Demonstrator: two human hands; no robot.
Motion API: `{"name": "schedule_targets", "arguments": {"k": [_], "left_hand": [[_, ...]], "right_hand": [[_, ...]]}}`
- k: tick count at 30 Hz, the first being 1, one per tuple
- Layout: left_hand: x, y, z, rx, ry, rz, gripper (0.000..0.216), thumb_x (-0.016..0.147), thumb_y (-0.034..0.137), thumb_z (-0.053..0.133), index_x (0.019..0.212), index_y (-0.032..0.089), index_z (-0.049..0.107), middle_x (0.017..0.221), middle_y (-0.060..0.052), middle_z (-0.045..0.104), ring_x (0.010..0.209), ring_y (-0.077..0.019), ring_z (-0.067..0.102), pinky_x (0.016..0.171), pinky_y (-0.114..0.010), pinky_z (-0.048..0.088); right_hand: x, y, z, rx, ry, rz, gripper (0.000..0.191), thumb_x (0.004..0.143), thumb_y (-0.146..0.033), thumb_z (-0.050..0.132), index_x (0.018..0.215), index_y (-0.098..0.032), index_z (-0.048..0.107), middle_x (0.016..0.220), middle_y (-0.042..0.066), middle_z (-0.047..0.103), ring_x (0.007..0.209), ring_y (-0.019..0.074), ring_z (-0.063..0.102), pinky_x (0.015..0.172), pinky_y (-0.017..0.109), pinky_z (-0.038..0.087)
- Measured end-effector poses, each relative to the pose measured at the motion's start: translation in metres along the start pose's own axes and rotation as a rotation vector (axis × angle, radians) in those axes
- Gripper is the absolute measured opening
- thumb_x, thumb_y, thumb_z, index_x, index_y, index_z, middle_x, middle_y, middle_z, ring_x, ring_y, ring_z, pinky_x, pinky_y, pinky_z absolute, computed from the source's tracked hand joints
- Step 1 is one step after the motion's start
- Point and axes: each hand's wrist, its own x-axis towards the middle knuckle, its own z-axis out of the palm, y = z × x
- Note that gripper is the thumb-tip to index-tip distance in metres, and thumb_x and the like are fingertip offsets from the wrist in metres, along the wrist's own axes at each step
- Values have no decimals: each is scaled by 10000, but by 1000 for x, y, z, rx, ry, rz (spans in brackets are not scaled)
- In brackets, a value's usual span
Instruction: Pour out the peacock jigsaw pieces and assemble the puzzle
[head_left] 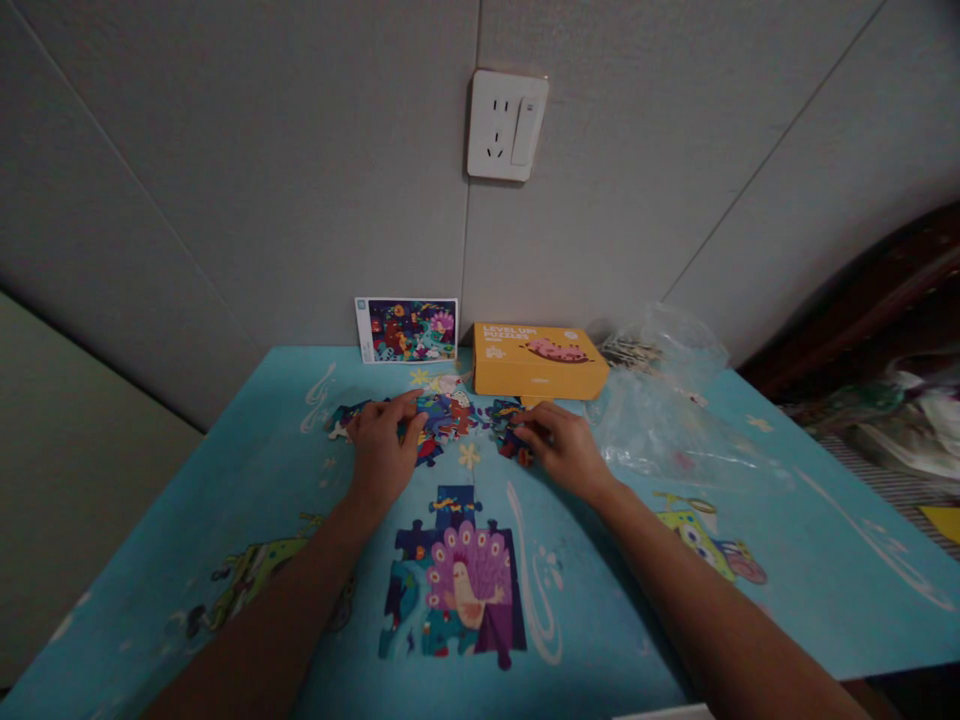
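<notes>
Loose jigsaw pieces lie in a colourful heap in the middle of the table. My left hand rests at the heap's left side, thumb and index finger apart, fingertips at the pieces. On the right, my right hand has its fingers curled and pinched at a dark puzzle piece, partly hidden by the fingertips. Nearer to me lies a joined puzzle section showing a pink-purple peacock, with a narrower part sticking up at its top. Some pieces under both hands are hidden.
A picture card leans on the wall, beside a yellow puzzle box. Crumpled clear plastic bags lie to the right. The table has a blue cartoon cover. A socket is on the wall.
</notes>
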Motion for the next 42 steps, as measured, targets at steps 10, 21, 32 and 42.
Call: {"name": "schedule_targets", "arguments": {"k": [10,21,32,42], "left_hand": [[-4,14,-12,-45,-100,276,470,853,344,649,1299,237,548,1063,-56,704,1080,-280,508,982,-469,325],[-3,10,-8,-28,21,181,231,921,242,518,1042,220,713,893,-48,730,906,-247,547,875,-416,391],[-7,-1,1,252,-41,78,176,825,314,621,918,251,756,1040,-120,625,999,-330,475,827,-486,401],[-6,11,-7,3,-110,316,333,865,253,591,1191,218,652,1065,-73,686,1086,-285,473,989,-482,371]], "right_hand": [[-6,-15,29,505,201,199,154,841,-348,632,856,-198,667,786,25,669,665,146,578,608,276,446],[4,23,-5,-131,449,150,180,841,-298,566,907,-173,676,854,77,695,800,227,611,748,368,467],[3,14,18,-360,-90,35,372,835,-404,656,1157,-218,656,1288,109,612,1137,325,501,885,493,394],[6,11,8,-172,63,-54,363,787,-353,730,1093,-206,603,1075,88,668,1023,278,540,884,438,410]]}}
